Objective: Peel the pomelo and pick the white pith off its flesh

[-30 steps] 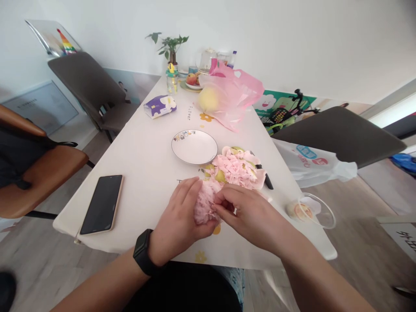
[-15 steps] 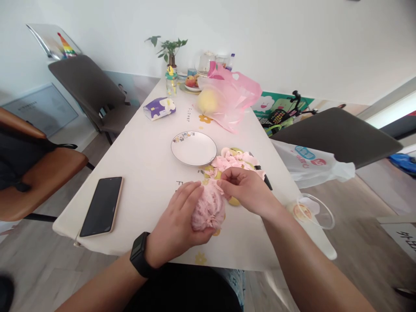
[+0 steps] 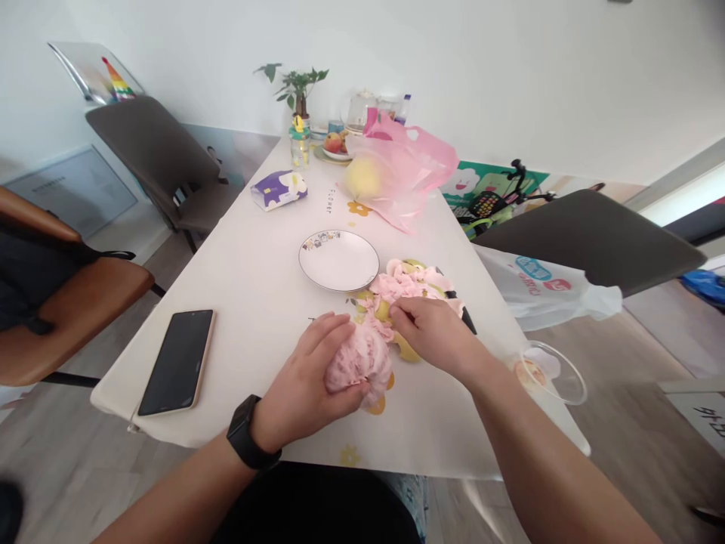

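Observation:
My left hand (image 3: 314, 378) is wrapped round a peeled pomelo (image 3: 365, 366), pale pink with ridged segments, resting low over the table's near part. Just beyond it lies a heap of pomelo peel (image 3: 411, 283), pink pith scraps mixed with yellow-green rind. My right hand (image 3: 433, 332) is over the near side of this heap, its fingers curled in a pinch. Whatever those fingertips hold, if anything, is hidden. A white plate (image 3: 338, 261) with small cartoon figures on its rim stands left of the peel.
A phone (image 3: 177, 363) lies on the left of the table (image 3: 238, 279). Farther back are a tissue pack (image 3: 279, 189) and a pink plastic bag (image 3: 405, 174) with a yellow round fruit inside. A clear plastic container (image 3: 552, 374) sits at the right edge, near a hanging white bag (image 3: 549, 283).
My right hand has drawn away from the pomelo, slightly to the right, over the peel heap. The pomelo has tilted a little to the left in my left hand.

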`<state>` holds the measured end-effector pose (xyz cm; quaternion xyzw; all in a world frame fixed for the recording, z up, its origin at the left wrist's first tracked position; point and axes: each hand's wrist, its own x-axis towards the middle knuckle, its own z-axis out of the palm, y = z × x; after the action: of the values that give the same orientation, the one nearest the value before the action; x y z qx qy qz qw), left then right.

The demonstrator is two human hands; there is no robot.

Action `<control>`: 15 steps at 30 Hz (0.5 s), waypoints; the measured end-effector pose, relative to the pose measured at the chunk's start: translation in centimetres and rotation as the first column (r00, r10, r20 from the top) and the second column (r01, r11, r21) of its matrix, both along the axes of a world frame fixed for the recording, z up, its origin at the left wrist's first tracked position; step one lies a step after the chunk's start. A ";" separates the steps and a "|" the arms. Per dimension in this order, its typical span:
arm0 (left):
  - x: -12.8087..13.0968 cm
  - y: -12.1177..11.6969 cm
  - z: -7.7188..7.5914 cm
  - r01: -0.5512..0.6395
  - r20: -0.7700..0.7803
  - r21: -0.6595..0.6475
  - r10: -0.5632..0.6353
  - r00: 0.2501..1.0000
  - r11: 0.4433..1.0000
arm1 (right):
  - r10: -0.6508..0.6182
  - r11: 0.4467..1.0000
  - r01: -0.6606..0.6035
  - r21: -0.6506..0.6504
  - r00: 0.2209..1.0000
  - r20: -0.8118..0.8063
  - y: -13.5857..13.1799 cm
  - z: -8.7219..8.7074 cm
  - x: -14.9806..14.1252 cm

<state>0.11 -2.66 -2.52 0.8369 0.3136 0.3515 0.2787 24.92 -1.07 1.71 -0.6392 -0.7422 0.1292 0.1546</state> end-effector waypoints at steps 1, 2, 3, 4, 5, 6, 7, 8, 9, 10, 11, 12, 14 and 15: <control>0.0 0.0 -0.1 -0.008 -0.004 -0.019 0.008 1.000 1.000 | 0.007 1.000 -0.006 -0.025 1.000 0.008 -0.1 0.1 -0.2; 0.0 0.1 -0.1 -0.018 -0.010 -0.041 0.018 1.000 0.999 | 0.013 0.999 -0.013 -0.043 1.000 0.011 -0.2 0.3 -0.4; 0.0 0.1 -0.1 -0.028 -0.018 -0.062 0.027 0.999 0.998 | 0.018 0.998 -0.018 -0.053 1.000 0.011 -0.3 0.5 -0.7; -0.1 0.1 0.0 -0.036 -0.024 -0.080 0.034 0.999 0.996 | 0.026 0.998 -0.026 -0.053 1.000 0.005 -0.5 0.7 -0.9; -0.1 0.2 0.0 -0.041 -0.028 -0.093 0.039 0.999 0.995 | 0.036 0.999 -0.036 -0.038 0.999 -0.011 -0.8 1.0 -1.2; -0.1 0.2 0.1 -0.041 -0.029 -0.098 0.038 0.999 0.994 | 0.053 0.998 -0.054 -0.013 0.998 -0.038 -1.2 1.4 -1.5; -0.1 0.2 0.2 -0.038 -0.028 -0.097 0.035 0.999 0.995 | 0.085 0.996 -0.084 0.012 0.994 -0.069 -1.6 1.8 -1.8; 0.0 0.3 0.4 -0.034 -0.028 -0.093 0.031 0.999 0.995 | 0.128 0.992 -0.126 0.031 0.987 -0.099 -2.0 2.2 -2.1; 0.1 0.3 0.5 -0.031 -0.031 -0.087 0.029 0.999 0.996 | 0.175 0.984 -0.172 0.036 0.977 -0.119 -2.4 2.7 -2.5; 0.1 0.4 0.6 -0.030 -0.036 -0.079 0.027 0.999 0.996 | 0.214 0.977 -0.213 0.028 0.968 -0.127 -2.7 3.1 -2.8; 0.2 0.4 0.7 -0.028 -0.041 -0.069 0.025 0.999 0.997 | 0.246 0.969 -0.246 0.010 0.961 -0.128 -2.9 3.5 -3.1; 0.3 0.5 0.8 -0.025 -0.044 -0.057 0.022 0.999 0.998 | 0.268 0.962 -0.272 -0.009 0.955 -0.124 -3.1 3.9 -3.3; 0.5 0.7 0.9 -0.018 -0.043 -0.028 0.017 0.999 0.999 | 0.291 0.955 -0.296 -0.028 0.949 -0.119 -3.0 4.5 -3.5; 0.6 0.7 0.9 -0.014 -0.040 -0.015 0.014 0.999 1.000 | 0.304 0.950 -0.309 -0.032 0.945 -0.118 -2.9 4.7 -3.5</control>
<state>0.74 -1.92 -1.65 0.8392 0.3277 0.3343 0.2765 21.41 -3.96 6.41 -0.5115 -0.8191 0.2060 0.1579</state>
